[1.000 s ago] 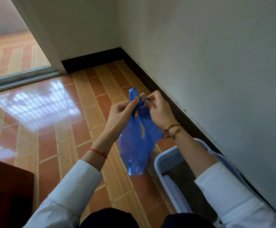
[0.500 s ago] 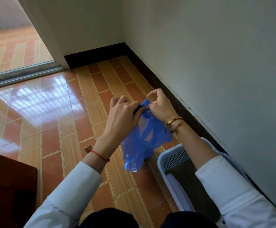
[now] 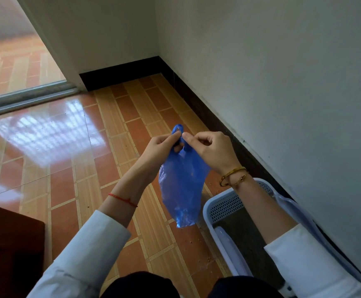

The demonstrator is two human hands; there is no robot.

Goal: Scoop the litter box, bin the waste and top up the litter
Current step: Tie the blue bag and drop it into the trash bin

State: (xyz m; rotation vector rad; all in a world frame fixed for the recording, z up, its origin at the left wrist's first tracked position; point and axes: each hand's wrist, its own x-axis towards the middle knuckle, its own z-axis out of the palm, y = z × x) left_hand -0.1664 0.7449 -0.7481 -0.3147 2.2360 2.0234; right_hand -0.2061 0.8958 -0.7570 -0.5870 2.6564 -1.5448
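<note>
Tiled floor (image 3: 72, 168): litter box (image 3: 222, 203), scattered litter grains (image 3: 199, 239).

A translucent bright blue plastic bag (image 3: 182, 183) is showing between the hands. The floor (image 3: 115, 130) is showing orange-red and tan tiles in a brick-like pattern, glossy white where light is reflecting. The litter box (image 3: 223, 206) is looking pale lavender-white with a dotted grille, its litter (image 3: 248, 233) possibly dark grey. The skirting (image 3: 119, 74) is black, the walls (image 3: 282, 72) off-white. A red string (image 3: 122, 199) and gold bracelets (image 3: 233, 176) are circling the wrists.
</note>
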